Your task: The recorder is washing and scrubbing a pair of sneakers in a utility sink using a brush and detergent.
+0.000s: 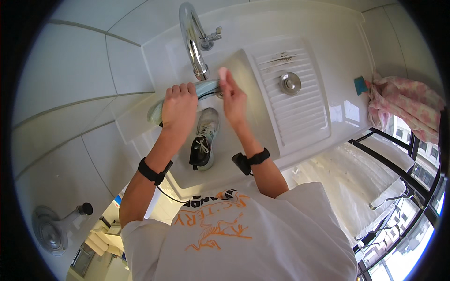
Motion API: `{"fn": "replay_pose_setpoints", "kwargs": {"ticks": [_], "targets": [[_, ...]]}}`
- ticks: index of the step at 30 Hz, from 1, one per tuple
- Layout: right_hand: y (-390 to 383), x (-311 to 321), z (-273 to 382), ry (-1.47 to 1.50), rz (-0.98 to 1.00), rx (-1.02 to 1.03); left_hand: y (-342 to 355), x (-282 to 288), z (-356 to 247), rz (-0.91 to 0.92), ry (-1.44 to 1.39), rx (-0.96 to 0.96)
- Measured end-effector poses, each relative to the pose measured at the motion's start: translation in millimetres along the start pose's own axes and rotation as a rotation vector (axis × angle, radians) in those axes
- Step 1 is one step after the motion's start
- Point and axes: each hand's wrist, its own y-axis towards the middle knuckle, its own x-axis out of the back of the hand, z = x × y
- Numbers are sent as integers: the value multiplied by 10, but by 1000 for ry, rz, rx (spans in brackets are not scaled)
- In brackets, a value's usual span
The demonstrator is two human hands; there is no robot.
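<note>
Over the basin, my left hand [181, 105] is closed around a pale mint sneaker [206, 87] turned on its side, just below the faucet spout. My right hand [233, 97] pinches a small pale pink piece [223, 73] near the sneaker's far end; it looks like soap, but its kind is not clear. Between my forearms a second sneaker [207, 126], grey with a black lining and light laces, stands upright in the white sink [253, 136]. My palm hides part of the held sneaker.
The chrome faucet [191, 42] arches above the sink's far side. To the right lies a ribbed washboard [300, 107] bearing a round metal drain strainer [290, 83]. A teal sponge [360, 85] and a pink patterned cloth [403, 105] are at the right edge. Tiled wall [70, 70] bounds the left.
</note>
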Motion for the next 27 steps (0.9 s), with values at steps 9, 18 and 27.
{"fn": "replay_pose_setpoints", "kwargs": {"ticks": [9,18,27], "targets": [[-167,-86,241,34,62,153,-30,-96,87,-80,-80,22],[13,298,-439,175,-141,-165,-40,7,121,-37,-170,73],[-175,-124,487,61,127,71,-139,67,164,-33,-205,7]]}}
